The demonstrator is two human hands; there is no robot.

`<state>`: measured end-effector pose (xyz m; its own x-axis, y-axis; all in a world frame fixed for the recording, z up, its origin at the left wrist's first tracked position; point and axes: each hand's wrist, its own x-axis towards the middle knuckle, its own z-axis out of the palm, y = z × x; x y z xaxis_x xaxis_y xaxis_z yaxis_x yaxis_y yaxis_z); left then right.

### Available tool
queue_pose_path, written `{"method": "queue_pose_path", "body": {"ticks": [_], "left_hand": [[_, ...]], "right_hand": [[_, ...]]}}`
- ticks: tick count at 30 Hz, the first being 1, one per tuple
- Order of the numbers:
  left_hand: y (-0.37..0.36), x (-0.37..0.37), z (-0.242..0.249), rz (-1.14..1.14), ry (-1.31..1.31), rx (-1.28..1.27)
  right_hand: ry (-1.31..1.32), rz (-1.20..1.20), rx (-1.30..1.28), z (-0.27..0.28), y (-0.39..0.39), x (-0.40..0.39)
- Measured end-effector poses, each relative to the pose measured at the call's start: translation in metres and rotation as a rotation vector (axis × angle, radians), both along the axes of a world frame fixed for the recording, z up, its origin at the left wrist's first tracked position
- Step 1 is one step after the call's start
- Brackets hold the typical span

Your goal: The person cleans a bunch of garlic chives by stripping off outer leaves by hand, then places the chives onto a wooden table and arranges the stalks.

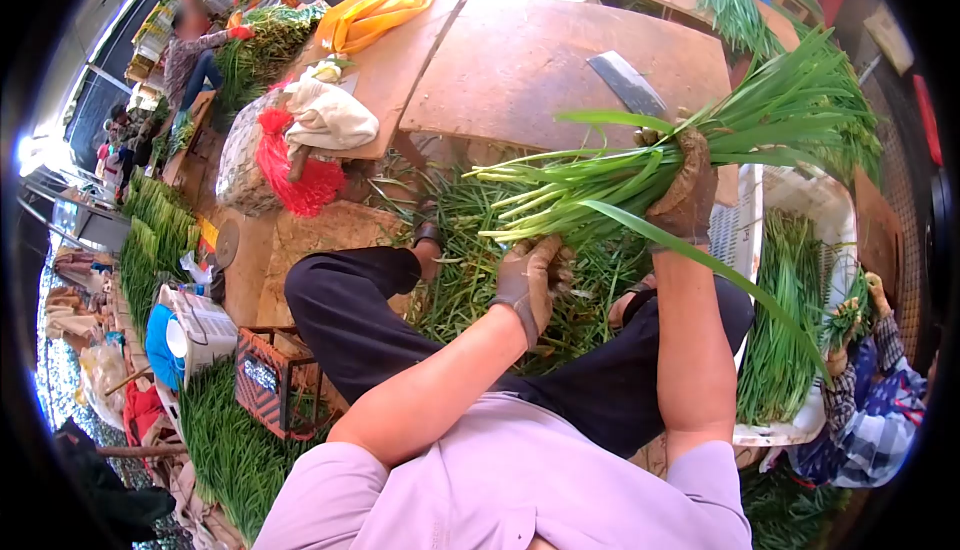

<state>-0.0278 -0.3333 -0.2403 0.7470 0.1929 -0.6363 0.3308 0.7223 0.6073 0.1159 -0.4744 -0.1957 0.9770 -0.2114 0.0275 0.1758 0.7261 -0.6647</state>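
Observation:
My right hand (690, 190), in a brown work glove, is wrapped round a bunch of garlic chives (780, 115). The pale stem ends point left, and the long green leaves fan out to the upper right. One long leaf hangs down across my right forearm. Just below the stem ends is my left hand (530, 285), also gloved, with its fingers curled; whether something is pinched in them is hidden. A wide blade (627, 83) lies on the wooden board (520, 60) beyond the bunch.
Loose green leaves (470, 280) litter the ground between my legs. A white crate (850, 210) holding chives stands at the right, beside a co-worker's gloved hand (840, 322). More chives (225, 440) and a dark plastic basket (275, 390) lie at the left. Other people sit farther back.

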Motion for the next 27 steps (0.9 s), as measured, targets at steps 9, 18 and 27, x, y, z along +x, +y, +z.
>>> {"method": "queue_pose_path", "body": {"ticks": [9,18,27], "left_hand": [[-0.009,0.000,-0.006,0.020,-0.078,-0.198],[-0.031,-0.042,0.028,-0.483,-0.292,0.074],[0.015,-0.045,0.053,-0.453,-0.249,0.326]], "right_hand": [[0.038,-0.006,-0.035,0.003,-0.002,-0.002],[0.081,0.018,0.036,0.003,-0.004,0.002],[0.179,0.055,0.076,0.007,-0.010,0.002]]}}
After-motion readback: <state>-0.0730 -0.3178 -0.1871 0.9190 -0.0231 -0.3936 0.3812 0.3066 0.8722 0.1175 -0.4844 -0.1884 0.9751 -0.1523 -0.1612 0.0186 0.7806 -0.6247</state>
